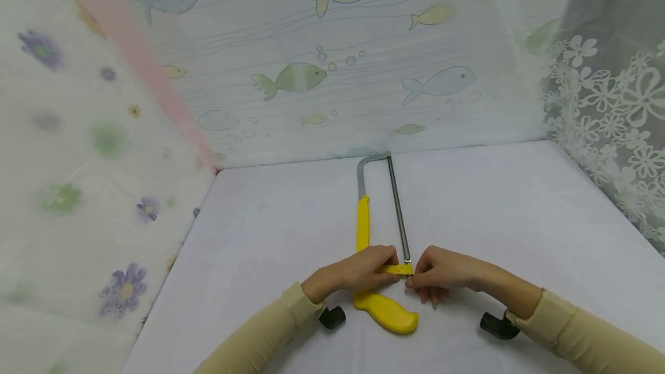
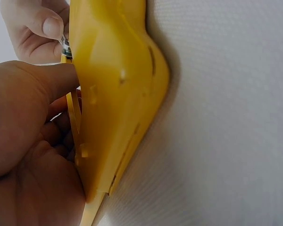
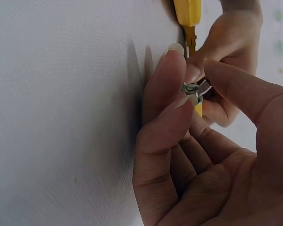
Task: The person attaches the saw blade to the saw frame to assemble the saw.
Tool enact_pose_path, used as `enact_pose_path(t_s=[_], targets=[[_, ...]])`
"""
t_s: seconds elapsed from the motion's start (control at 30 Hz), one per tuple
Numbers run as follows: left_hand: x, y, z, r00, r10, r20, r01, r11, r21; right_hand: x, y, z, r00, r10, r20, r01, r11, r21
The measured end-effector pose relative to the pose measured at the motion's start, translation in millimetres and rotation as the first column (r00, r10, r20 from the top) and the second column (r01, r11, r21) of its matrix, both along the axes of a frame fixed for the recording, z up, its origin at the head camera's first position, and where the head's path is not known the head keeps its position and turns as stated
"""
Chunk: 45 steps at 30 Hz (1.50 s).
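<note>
A hacksaw lies on the white-covered table, its yellow frame [image 1: 362, 221] on the left and its dark blade [image 1: 399, 206] running along the right side. Its yellow handle [image 1: 387, 313] points toward me. My left hand [image 1: 363, 270] grips the frame's yellow crosspiece just above the handle, thumb on the near side. At the blade's near end, my right hand [image 1: 447, 270] pinches a small metal wing nut [image 3: 205, 87] between thumb and index finger. In the left wrist view the handle's yellow body [image 2: 115, 94] hides part of my left fingers.
Dark curved wrist mounts [image 1: 500, 326] sit under both wrists. A fish-print curtain [image 1: 332, 33] hangs behind the table [image 1: 270, 212]. Flower-print cloth [image 1: 67, 160] covers the left side, and white lace [image 1: 602, 114] hangs at the right.
</note>
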<state>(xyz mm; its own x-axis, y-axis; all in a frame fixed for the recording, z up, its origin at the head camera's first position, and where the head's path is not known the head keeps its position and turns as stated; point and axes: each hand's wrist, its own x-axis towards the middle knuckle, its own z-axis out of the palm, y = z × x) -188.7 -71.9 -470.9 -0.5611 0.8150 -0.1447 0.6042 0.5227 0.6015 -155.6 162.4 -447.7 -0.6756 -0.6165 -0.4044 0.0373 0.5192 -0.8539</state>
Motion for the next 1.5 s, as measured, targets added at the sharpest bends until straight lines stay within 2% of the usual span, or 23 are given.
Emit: enact_pose_path(t_s=[0.27,0.57,0.97,1.2,1.5], targets=[[1.3,0.1,2.1,1.0,0.011,0.0,-0.011,1.0,-0.012,-0.5,5.5,2.2,0.998,0.038,-0.051,-0.038,0.999,-0.006],[2.3,-0.1,2.0,1.0,0.015,0.001,-0.015,1.0,-0.016,0.6,7.3,1.3,0.995,0.027,-0.097,-0.027,1.0,0.003],[1.1,-0.2,1.2,1.0,-0.004,-0.007,0.004,1.0,0.0,2.7,4.0,3.2,0.996,0.048,-0.069,-0.049,0.999,-0.015],[1.2,0.4,0.3,1.0,0.003,0.007,-0.003,1.0,-0.001,4.4,0.1,5.1,1.0,0.018,-0.015,-0.018,0.999,-0.032],[0.9,0.4,2.0,1.0,-0.005,0.013,0.005,1.0,0.011,2.3,-2.8,-0.3,0.999,-0.031,0.038,0.032,0.999,-0.026]])
